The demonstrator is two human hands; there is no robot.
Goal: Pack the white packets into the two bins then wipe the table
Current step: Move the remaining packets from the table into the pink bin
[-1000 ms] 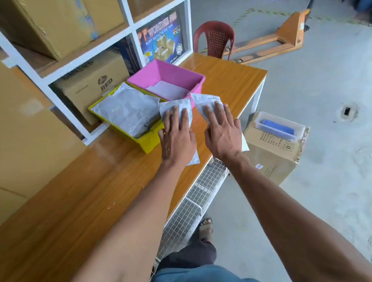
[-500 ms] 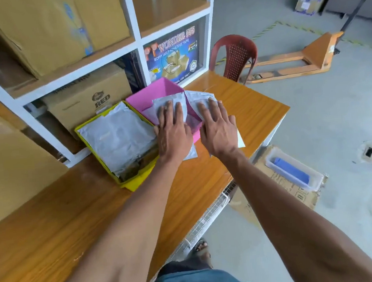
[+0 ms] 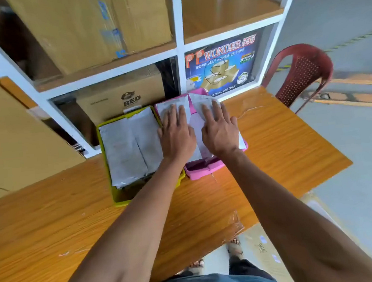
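I see the left hand (image 3: 176,137) flat, fingers straight and spread, pressing one white packet (image 3: 168,107) down into the pink bin (image 3: 202,170); the right hand (image 3: 219,134) lies just beside it, equally flat on a second white packet (image 3: 201,100) in the same bin, neither hand curling round anything; left of the pink bin and touching it stands the yellow bin (image 3: 118,198), holding more white packets (image 3: 131,146) side by side; both bins rest on the wooden table (image 3: 272,146); behind the pink bin rises a white shelf (image 3: 181,50) with cardboard boxes (image 3: 92,24); to its right stands a red plastic chair (image 3: 303,72).
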